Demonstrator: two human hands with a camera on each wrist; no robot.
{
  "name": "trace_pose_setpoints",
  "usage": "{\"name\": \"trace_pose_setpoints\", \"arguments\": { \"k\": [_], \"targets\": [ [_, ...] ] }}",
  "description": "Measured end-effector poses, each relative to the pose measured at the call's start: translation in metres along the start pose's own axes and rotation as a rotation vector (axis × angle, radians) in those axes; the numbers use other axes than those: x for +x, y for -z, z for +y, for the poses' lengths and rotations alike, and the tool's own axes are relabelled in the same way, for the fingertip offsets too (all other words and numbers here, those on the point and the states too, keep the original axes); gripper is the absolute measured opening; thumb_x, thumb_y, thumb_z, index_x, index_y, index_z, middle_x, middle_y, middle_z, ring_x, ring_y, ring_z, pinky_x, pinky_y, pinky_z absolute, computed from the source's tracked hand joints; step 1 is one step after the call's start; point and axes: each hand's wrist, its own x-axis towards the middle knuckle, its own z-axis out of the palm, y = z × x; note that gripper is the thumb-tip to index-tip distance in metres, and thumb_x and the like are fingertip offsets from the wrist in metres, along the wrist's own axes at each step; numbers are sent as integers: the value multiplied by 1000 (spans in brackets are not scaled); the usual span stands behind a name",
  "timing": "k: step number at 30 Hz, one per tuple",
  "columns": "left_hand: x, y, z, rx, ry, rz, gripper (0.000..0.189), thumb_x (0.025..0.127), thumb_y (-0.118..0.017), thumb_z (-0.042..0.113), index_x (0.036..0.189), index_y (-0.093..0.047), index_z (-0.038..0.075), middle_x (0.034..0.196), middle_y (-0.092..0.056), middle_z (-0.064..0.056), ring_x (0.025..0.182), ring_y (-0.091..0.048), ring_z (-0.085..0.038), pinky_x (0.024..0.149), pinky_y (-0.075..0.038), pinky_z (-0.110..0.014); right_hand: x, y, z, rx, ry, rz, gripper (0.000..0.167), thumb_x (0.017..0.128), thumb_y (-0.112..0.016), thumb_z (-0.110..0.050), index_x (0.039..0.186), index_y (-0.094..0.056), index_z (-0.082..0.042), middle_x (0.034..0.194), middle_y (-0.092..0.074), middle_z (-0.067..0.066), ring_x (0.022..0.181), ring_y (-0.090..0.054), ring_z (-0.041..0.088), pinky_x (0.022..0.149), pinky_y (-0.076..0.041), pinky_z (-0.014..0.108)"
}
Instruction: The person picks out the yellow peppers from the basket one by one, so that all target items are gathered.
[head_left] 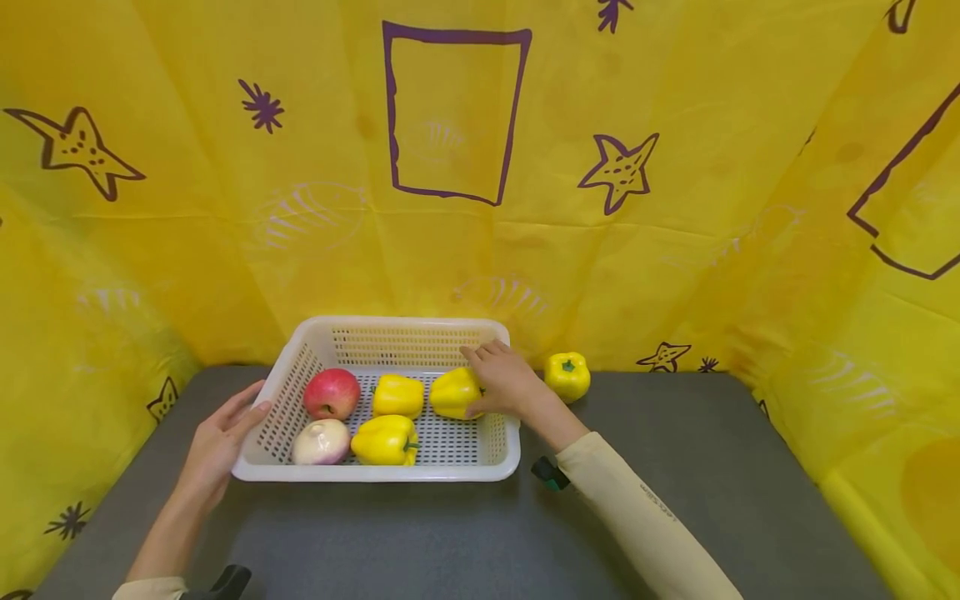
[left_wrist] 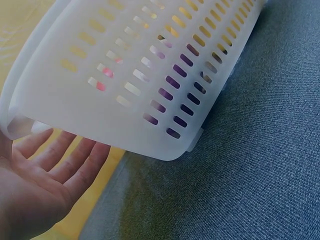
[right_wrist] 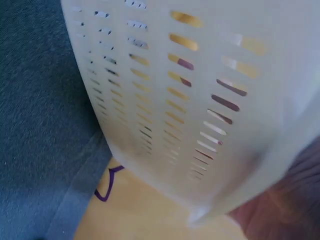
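In the head view a white plastic basket holds a red apple, a white-and-purple turnip and several yellow bell peppers. My right hand reaches over the basket's right end and holds a yellow bell pepper, thumb in front and fingers behind. Two more lie inside: a blocky pepper and a longer pepper. My left hand rests at the left rim, fingers fairly straight. In the left wrist view its fingertips pass behind the perforated wall.
Another yellow bell pepper stands on the dark grey table, right of the basket near the back edge. Yellow printed cloth hangs close behind the basket and along both sides.
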Motion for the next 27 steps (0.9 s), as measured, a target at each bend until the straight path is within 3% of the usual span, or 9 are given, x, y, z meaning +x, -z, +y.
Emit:
{"name": "trace_pose_setpoints", "arguments": {
  "k": [7,14,20,27],
  "targets": [
    [0,-1,0,-10,-3,0,77,94,-58,51,155,-29,13,106,-57,27,85,-64,2,71,-57,-27,13,-2,-7,-38,-37,-142,99,70,-82,-57,147,-42,-9,141,-53,9,129,-50,29,109,-35,42],
    [0,-1,1,2,-4,13,77,94,-58,52,155,-30,13,105,-56,27,84,-64,3,71,-56,-27,21,-8,-9,-54,-88,-212,108,66,-88,-50,151,-34,-10,139,-55,10,123,-55,27,107,-35,42],
    [-1,-2,0,-8,-7,1,76,95,-57,50,155,-30,13,102,-57,28,84,-64,3,71,-56,-26,23,-10,-10,37,-107,-212,97,70,-89,-38,147,-37,-10,136,-57,9,116,-57,26,103,-39,42],
    [-1,-2,-1,-13,-6,4,74,96,-57,48,155,-29,12,101,-57,30,84,-63,4,70,-56,-25,21,-10,-5,229,-97,-121,90,70,-90,-29,143,-42,-8,129,-59,10,104,-60,30,92,-48,44]
  ]
}}
